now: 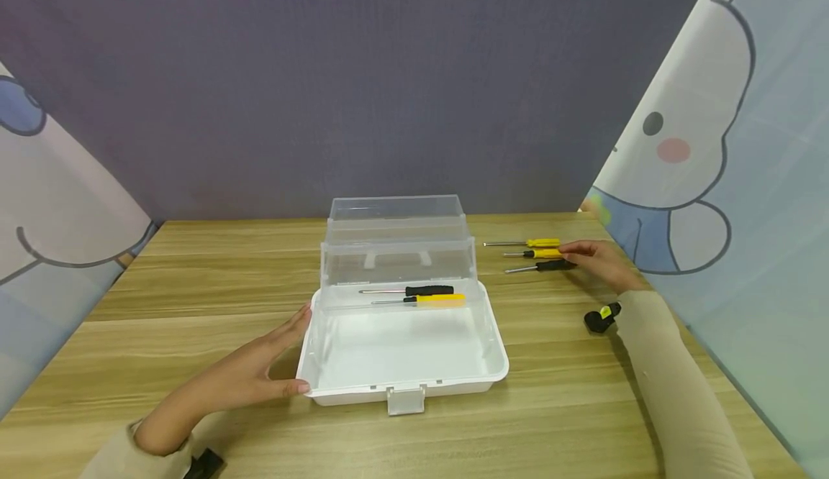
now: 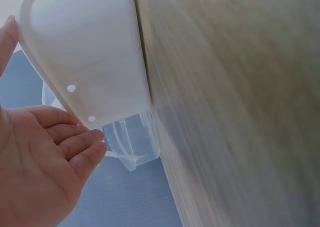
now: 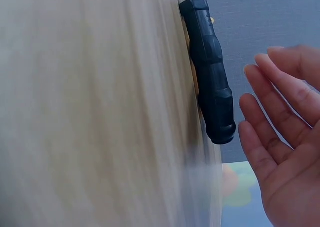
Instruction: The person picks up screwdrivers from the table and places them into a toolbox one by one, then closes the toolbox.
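A white plastic box (image 1: 404, 390) with its clear lid (image 1: 398, 259) raised stands mid-table. Inside, toward the back, lie a black-handled screwdriver (image 1: 429, 290) and a yellow-handled screwdriver (image 1: 440, 300). My left hand (image 1: 259, 371) touches the box's left end, thumb and fingers spread; the left wrist view shows its fingertips by the lower corner. At the right, my right hand (image 1: 602, 259) hovers by three screwdrivers: a yellow one (image 1: 542, 243), a yellow-and-black one (image 1: 546, 254) and a black one (image 1: 553, 265). In the right wrist view its loosely bent fingers stand apart from the black handle (image 3: 210, 72).
A clear latch (image 1: 406, 401) hangs at the box's front. The wooden table (image 1: 207, 270) meets a dark grey backdrop (image 1: 388, 90) behind. Cartoon-printed panels (image 1: 680, 141) flank the table on both sides. Black wrist devices (image 1: 601, 318) sit on both sleeves.
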The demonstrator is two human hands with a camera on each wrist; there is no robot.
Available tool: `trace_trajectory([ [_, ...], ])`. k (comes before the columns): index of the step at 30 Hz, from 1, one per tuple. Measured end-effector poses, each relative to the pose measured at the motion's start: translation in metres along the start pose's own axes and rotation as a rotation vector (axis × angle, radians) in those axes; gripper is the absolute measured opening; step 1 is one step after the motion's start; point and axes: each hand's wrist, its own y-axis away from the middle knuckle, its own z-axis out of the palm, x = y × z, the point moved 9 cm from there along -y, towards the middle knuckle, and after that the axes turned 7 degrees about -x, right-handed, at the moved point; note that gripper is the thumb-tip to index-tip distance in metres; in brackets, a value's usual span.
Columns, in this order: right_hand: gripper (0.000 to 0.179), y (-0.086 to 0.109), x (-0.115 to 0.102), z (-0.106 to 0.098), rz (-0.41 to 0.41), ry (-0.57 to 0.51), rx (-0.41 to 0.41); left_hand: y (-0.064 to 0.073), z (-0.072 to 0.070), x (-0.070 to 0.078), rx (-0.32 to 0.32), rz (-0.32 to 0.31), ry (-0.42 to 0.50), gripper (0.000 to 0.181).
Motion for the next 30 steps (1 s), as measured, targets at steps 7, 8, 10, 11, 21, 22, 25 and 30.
trace_trajectory([
  [7, 0.042, 0.002, -0.002, -0.006, 0.016, 0.01, 0.003, -0.001, -0.001, 0.001, 0.003, 0.006, -0.009, 0.093],
  [8, 0.041, 0.002, -0.001, -0.006, 0.014, 0.006, 0.007, -0.001, -0.001, 0.001, 0.002, 0.004, -0.008, 0.093],
  [10, 0.042, 0.0, 0.005, -0.007, -0.001, -0.013, 0.006, -0.001, -0.001, 0.001, -0.001, 0.0, -0.003, 0.094],
  [11, 0.042, 0.0, 0.005, -0.007, -0.006, -0.02, 0.004, -0.001, 0.0, 0.001, -0.004, -0.003, 0.0, 0.094],
  [21, 0.04, 0.0, 0.011, -0.008, 0.007, -0.009, -0.009, -0.001, 0.001, 0.0, -0.002, 0.002, -0.003, 0.093],
  [22, 0.04, 0.0, 0.012, -0.008, 0.011, -0.01, -0.012, -0.001, 0.001, 0.0, -0.002, 0.002, -0.002, 0.093],
  [25, 0.04, 0.001, 0.013, -0.008, 0.028, -0.007, -0.015, -0.001, 0.0, 0.001, -0.004, 0.002, 0.0, 0.094],
  [30, 0.039, 0.0, 0.013, -0.008, 0.038, 0.03, -0.023, -0.001, 0.0, 0.001, -0.009, -0.008, 0.006, 0.094],
])
